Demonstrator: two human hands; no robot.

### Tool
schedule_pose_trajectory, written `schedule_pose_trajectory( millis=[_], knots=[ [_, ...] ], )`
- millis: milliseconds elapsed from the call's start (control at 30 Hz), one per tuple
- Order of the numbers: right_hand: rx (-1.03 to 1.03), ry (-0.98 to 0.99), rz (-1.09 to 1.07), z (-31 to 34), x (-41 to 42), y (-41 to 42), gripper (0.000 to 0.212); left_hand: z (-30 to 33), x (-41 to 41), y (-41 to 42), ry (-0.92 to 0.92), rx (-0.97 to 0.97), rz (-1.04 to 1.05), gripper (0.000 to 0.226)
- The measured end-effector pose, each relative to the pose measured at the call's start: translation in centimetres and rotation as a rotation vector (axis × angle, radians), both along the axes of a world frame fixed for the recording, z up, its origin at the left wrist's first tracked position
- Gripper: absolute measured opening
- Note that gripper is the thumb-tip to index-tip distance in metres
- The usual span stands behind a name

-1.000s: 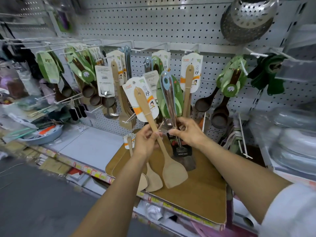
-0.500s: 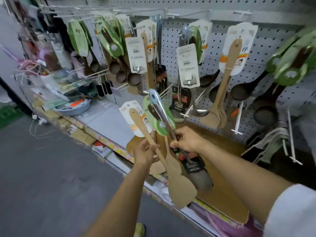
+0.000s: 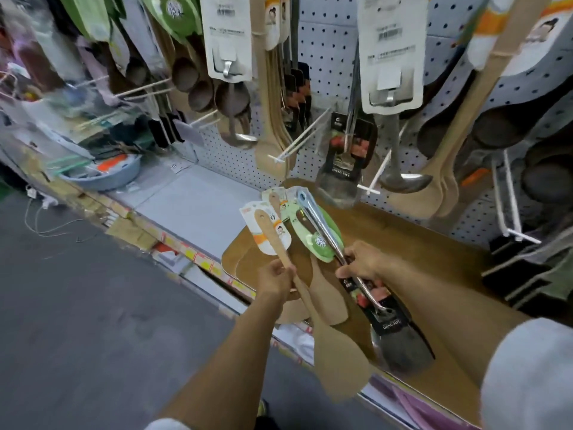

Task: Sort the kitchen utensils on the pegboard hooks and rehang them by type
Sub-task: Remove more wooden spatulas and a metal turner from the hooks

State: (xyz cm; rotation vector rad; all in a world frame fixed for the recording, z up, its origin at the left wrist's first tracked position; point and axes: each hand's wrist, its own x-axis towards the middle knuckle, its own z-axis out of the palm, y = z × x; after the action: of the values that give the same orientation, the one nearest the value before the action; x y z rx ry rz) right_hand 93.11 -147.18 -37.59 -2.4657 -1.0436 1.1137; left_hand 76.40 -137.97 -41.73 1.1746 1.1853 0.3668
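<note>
Wooden spatula (image 3: 313, 308) pinched in left hand (image 3: 276, 279); right hand's (image 3: 361, 262) grip clamps steel turner (image 3: 356, 274).

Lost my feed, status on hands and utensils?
Left hand grips pale wooden spatula. Right hand grips steel turner with black card. Neither hung; white pegboard hooks crowded.

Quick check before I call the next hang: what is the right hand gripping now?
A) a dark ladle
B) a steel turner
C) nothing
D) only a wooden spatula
B: the right hand is curled round the handle of the steel turner, while the left hand grips the wooden spatula.
</note>
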Motion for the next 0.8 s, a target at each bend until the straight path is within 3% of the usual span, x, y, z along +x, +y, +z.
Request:
schedule_pose_trajectory(
  millis=[300,533,800],
  knots=[
    [-0.036,-0.025,-0.084,-5.6,5.6,3.5,0.019,-3.2,6.2,4.4,-0.007,0.027,-0.025,0.004],
    [0.008,-0.023,-0.197,-8.7,6.0,4.5,0.029,-4.6,9.1,6.2,0.082,0.109,-0.156,0.022],
    [0.055,-0.024,-0.289,-8.7,5.4,4.3,0.012,-5.0,9.0,5.7,0.1,0.098,-0.131,0.033]
  ],
)
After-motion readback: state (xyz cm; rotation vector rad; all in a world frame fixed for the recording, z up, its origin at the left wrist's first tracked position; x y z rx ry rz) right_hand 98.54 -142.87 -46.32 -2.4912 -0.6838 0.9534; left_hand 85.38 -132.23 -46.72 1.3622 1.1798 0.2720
